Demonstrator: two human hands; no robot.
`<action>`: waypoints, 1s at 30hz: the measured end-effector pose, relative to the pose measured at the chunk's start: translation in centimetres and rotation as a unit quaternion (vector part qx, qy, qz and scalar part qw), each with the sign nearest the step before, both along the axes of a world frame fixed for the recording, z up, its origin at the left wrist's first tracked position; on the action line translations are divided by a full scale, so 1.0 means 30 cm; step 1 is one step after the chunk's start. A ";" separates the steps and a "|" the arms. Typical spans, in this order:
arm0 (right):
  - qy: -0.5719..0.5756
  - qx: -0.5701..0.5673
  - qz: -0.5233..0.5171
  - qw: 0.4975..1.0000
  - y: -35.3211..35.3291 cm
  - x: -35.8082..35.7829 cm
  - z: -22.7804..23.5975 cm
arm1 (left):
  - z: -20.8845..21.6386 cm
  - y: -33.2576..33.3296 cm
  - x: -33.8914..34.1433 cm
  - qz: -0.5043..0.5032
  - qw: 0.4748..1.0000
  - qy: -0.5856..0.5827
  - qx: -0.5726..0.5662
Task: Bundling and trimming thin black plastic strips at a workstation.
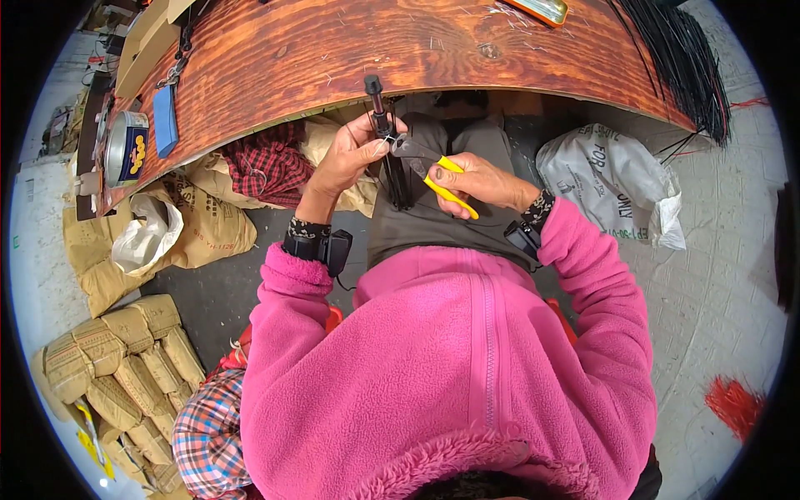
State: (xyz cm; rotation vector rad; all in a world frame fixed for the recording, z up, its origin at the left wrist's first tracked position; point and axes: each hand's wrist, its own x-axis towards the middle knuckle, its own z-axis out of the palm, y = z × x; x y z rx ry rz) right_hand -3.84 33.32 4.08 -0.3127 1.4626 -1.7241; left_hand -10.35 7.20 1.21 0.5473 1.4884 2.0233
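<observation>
My left hand (348,157) is closed around a slim black umbrella frame (377,102), just off the near edge of the table. A round black knob tops the frame, and its thin ribs hang down over my lap. Pliers (423,153) with yellow handles are gripped in my right hand (483,180). Their grey jaws meet the frame beside my left fingertips, where a bit of thin pale wire or thread shows. What exactly the jaws pinch is too small to tell.
The wooden table (358,50) carries scattered metal bits, an orange tin (542,10), a blue block (165,121) and a bundle of thin black rods (683,62). A round can (127,148) stands left. Sacks flank my legs, including a white sack (583,167) at right.
</observation>
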 end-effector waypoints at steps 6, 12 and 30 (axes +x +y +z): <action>-0.121 -0.098 0.030 0.987 0.005 0.038 -0.038 | -0.042 0.058 0.007 0.025 0.996 -0.033 0.080; -0.153 -0.107 0.023 0.982 0.017 0.046 -0.030 | -0.004 0.077 0.021 0.021 0.998 -0.033 0.056; -0.050 0.144 -0.004 0.988 0.109 0.041 0.052 | -0.020 0.062 0.047 0.075 0.991 0.037 0.105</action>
